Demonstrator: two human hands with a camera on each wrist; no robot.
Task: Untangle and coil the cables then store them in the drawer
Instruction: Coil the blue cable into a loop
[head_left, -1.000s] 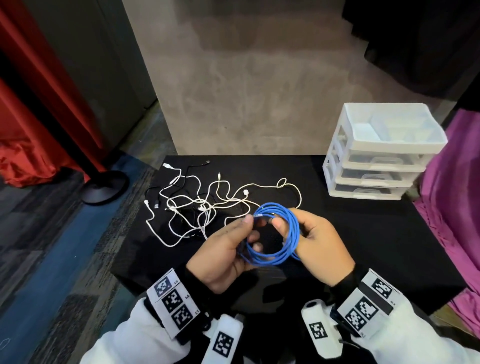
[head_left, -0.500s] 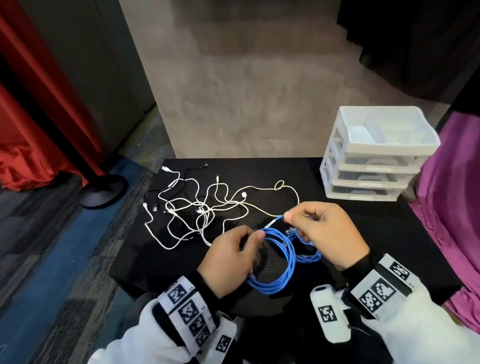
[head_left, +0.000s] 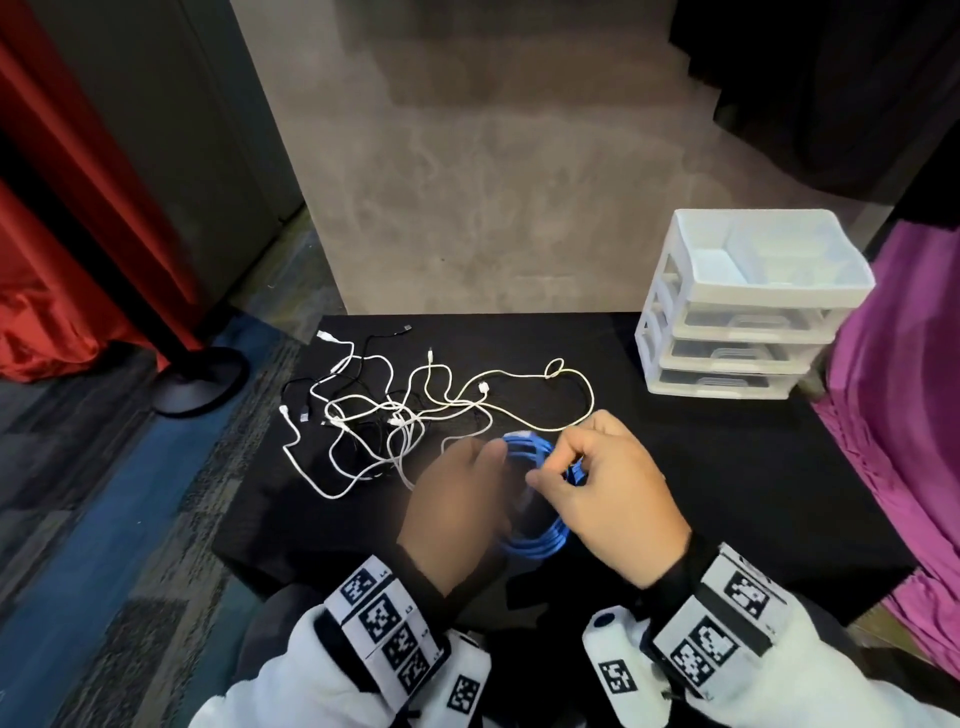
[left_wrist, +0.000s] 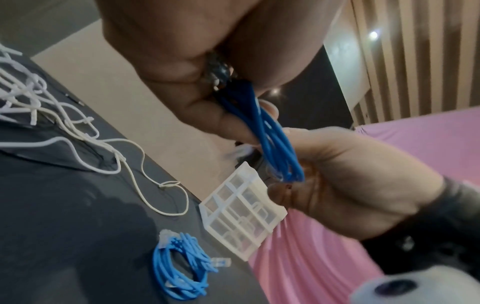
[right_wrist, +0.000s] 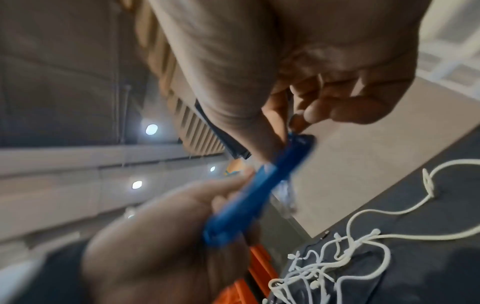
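The left hand (head_left: 457, 499) is smeared by motion blur in the head view, its fingers indistinct; the right hand (head_left: 608, 493) covers much of the blue cable coil (head_left: 540, 540), hiding how it is wound; in the right wrist view the coil is a blurred blue streak; the drawer unit's (head_left: 737, 312) drawer contents cannot be made out.

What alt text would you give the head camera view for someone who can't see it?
Two hands hold a coiled blue cable above a black table: left hand grips one side, right hand pinches the other. A tangle of white and black cables lies behind, and a white drawer unit, drawers closed, at the far right.
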